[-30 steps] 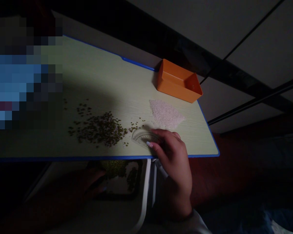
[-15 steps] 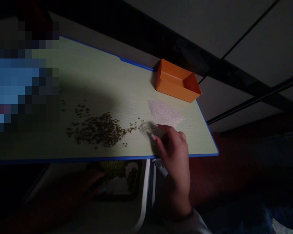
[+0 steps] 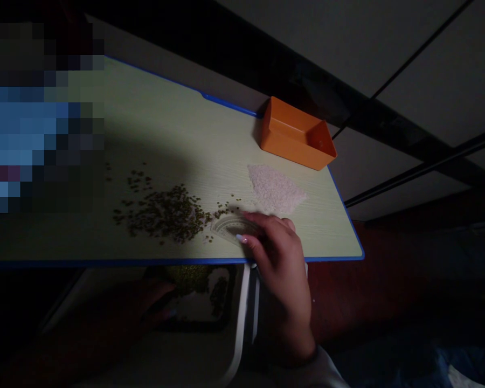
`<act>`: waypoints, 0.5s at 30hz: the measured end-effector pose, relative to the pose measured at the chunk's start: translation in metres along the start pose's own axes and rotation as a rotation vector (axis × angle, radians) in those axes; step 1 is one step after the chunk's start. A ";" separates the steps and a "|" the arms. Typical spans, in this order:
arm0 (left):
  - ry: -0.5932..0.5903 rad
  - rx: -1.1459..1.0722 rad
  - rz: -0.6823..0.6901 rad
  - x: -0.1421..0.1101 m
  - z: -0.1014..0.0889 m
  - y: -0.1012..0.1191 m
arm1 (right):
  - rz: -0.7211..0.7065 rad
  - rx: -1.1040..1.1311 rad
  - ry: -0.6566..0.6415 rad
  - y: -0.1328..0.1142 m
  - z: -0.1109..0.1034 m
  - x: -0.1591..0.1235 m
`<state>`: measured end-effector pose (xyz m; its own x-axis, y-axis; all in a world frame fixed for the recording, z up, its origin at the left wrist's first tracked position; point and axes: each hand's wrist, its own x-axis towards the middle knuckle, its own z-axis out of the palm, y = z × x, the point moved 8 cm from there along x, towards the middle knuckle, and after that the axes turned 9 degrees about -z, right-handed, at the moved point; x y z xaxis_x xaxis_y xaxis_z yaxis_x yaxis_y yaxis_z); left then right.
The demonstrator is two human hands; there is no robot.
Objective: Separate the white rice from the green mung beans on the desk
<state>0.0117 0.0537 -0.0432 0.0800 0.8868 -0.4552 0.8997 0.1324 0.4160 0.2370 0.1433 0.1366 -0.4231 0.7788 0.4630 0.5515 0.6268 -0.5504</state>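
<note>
My right hand [image 3: 283, 258] pinches a protractor [image 3: 228, 226] near the desk's [image 3: 331, 234] front edge; my left hand's [image 3: 139, 302] grip I cannot tell

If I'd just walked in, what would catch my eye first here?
Probably the bright orange box near the table's far right corner. Next, the pale grains just in front of it, and the dark green beans scattered to their left. The right hand holds a clear protractor between these piles and the near edge.
</note>
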 end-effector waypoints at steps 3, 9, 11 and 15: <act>-0.022 -0.002 -0.003 -0.001 0.002 -0.001 | 0.003 -0.008 -0.011 0.001 0.002 0.001; -0.035 0.002 -0.015 -0.001 0.005 -0.003 | -0.041 0.045 -0.044 0.000 0.004 0.001; -0.035 0.002 -0.010 0.000 0.006 -0.003 | -0.056 0.063 -0.049 0.000 0.003 0.001; -0.003 0.001 -0.005 0.000 0.003 -0.002 | -0.062 0.087 -0.057 -0.001 0.000 0.000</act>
<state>0.0108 0.0522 -0.0466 0.0762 0.8848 -0.4598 0.9007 0.1367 0.4124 0.2368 0.1427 0.1367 -0.4963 0.7370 0.4588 0.4592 0.6713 -0.5817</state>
